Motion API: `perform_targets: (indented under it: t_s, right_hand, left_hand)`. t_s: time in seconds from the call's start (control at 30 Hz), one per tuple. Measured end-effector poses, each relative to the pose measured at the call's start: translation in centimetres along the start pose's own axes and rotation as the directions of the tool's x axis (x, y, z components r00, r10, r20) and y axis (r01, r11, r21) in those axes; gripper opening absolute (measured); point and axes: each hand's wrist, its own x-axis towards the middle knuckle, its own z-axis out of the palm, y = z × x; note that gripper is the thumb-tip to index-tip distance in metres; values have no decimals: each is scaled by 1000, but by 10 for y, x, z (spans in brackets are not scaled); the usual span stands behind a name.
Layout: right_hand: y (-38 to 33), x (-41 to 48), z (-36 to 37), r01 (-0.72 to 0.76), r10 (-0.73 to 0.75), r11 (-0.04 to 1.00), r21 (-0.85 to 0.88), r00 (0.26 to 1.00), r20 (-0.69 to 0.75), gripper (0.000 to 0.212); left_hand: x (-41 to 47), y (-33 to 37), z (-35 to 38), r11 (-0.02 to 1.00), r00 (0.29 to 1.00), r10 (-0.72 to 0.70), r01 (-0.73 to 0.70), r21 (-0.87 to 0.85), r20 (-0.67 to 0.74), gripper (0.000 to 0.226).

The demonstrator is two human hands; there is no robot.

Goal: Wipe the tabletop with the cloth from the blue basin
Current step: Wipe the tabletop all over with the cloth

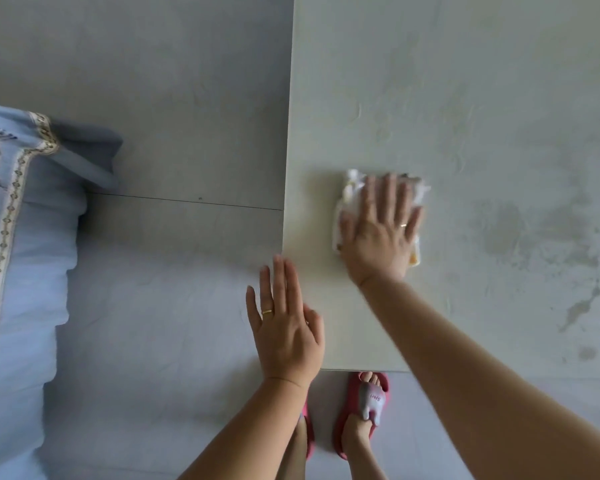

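Pressing my right hand (378, 233) flat on the cloth (352, 185), I am holding it down on the desk (465, 98) with my fingers straight and spread, not curled round it. The cloth is lying bunched and pale under my palm, near the desk's left edge and a little way in from the near-left corner. Its edges are showing past my fingertips and beside my wrist. That hand and the cloth are looking slightly blurred.

My left hand (286, 327) is staying released, fingers straight and close together, holding nothing. It is hanging over the left edge just by the near-left corner, and I cannot tell whether it is touching the desk. Each hand is wearing a ring (266, 311).

Darker patches (503, 230) are showing on the desk farther from the left edge.

Below the near edge my feet are standing in red slippers (352, 388) on the grey floor (170, 98). Blue bedding (21, 271) with a patterned trim is lying well to the left of the desk.
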Motion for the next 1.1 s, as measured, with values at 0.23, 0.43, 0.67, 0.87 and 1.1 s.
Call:
perform_targets:
  t_s: [0.23,0.43,0.67,0.87,1.1]
  right_hand:
    - [15,24,-9,486,-476,863,-136,874,98,62]
    - [-14,34,-1,-15,15,1000,-15,1000,-13,62]
    - [14,55,-15,510,-495,850,-135,859,128,64]
    - [-39,41,2,69,-69,998,-3,997,24,64]
    - [5,82,-20,514,-500,850,-119,856,131,62]
  left_hand:
    - [-1,-1,1,996,997,69,-70,49,20,65]
    - [1,-3,1,997,996,68,-69,20,51,66]
    - [3,-1,0,997,997,69,-70,34,38,66]
    - [2,1,-1,997,997,53,-56,56,50,69]
    - [-3,-2,-3,979,992,108,-116,166,57,65]
